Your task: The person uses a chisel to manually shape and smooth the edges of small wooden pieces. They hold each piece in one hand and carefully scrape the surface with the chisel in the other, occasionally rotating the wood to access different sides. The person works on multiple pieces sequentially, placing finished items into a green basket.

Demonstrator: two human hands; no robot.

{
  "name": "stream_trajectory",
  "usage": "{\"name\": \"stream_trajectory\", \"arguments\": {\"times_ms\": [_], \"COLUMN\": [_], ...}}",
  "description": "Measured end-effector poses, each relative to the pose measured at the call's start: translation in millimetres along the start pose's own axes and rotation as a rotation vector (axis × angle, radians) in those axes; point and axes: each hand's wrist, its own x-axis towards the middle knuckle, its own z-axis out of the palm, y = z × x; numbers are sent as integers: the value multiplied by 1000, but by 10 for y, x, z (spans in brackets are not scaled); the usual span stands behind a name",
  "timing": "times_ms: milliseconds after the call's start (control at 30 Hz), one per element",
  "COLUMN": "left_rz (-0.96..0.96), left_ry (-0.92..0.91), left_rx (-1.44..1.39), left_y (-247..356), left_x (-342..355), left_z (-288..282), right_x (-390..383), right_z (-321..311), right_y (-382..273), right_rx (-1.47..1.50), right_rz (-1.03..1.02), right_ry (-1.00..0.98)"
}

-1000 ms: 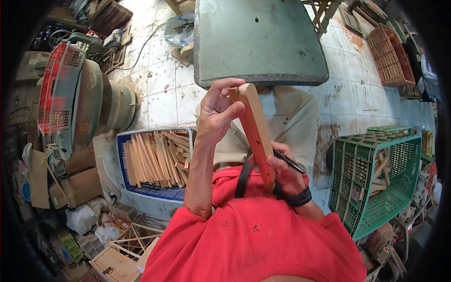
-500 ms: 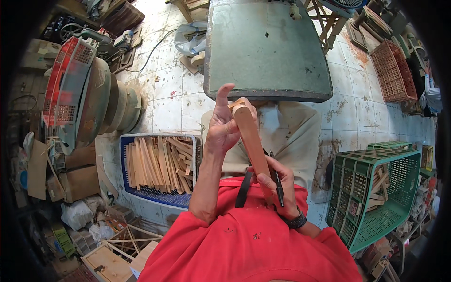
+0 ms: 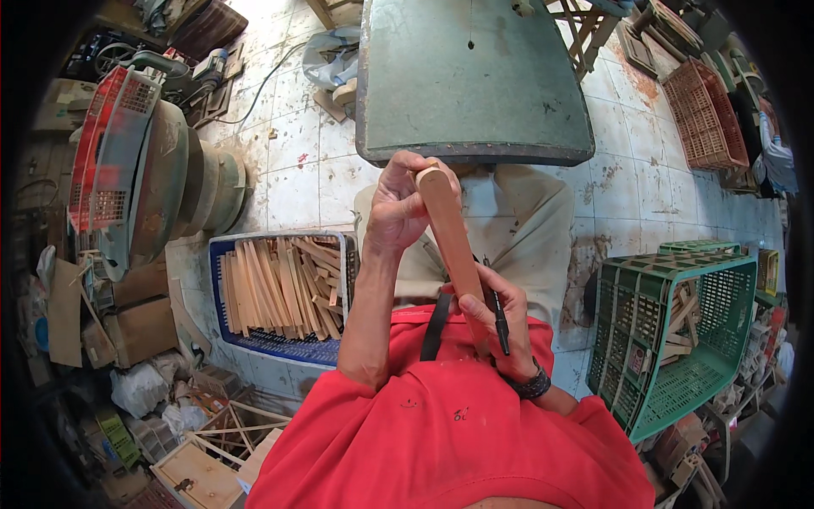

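Observation:
Between my two hands, a brown wooden slat point(image 3: 451, 229) with a rounded far end slants over my lap. My left hand point(image 3: 402, 204) grips it near that rounded end, fingers curled around it and thumb along its side. Lower down, close to my red shirt, my right hand point(image 3: 504, 318) is closed on the slat, thumb lying across its face. A black pen point(image 3: 500, 324) is also held in the right hand, pointing back toward me beside the slat. What the fingers do behind the wood is hidden.
Ahead stands a green-topped table point(image 3: 475, 93). A blue crate point(image 3: 280, 349) of wooden strips sits on the floor at left, a green crate point(image 3: 615, 339) with wood pieces at right. A round-bodied machine point(image 3: 182, 187) stands far left, a red-brown crate point(image 3: 704, 119) far right.
My left thumb and fingers, spread before, have closed around the slat's far end. The whole view has shifted slightly; the right hand keeps its hold on slat and pen.

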Motion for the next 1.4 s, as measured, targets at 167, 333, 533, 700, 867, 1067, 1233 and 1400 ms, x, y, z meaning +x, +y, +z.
{"name": "stream_trajectory", "arguments": {"times_ms": [167,333,533,700,867,1067,1233,1400], "left_rz": [3,-12,-46,-66,-142,-281,-313,-297], "left_ry": [-22,-11,-141,-65,84,360,525,496], "left_rx": [19,24,-6,-38,-111,659,733,657], "left_y": [-30,-43,-52,-73,-57,120,80,98], "left_x": [21,39,41,30,36,-111,8,-2], "left_z": [-45,-42,-177,-157,155,557,937,941], "right_x": [-16,-8,-14,-6,12,-8,-31,-55], "right_z": [8,-10,-17,5,-14,-43,0,6], "right_y": [-3,8,50,64,46,14,-61,-69], "right_rx": [-12,-33,-47,-15,51,50,12,-14], "right_rz": [2,-7,-28,-23,-44,-63,-62,-77], "right_ry": [23,30,35,81,91,108,123,132]}}
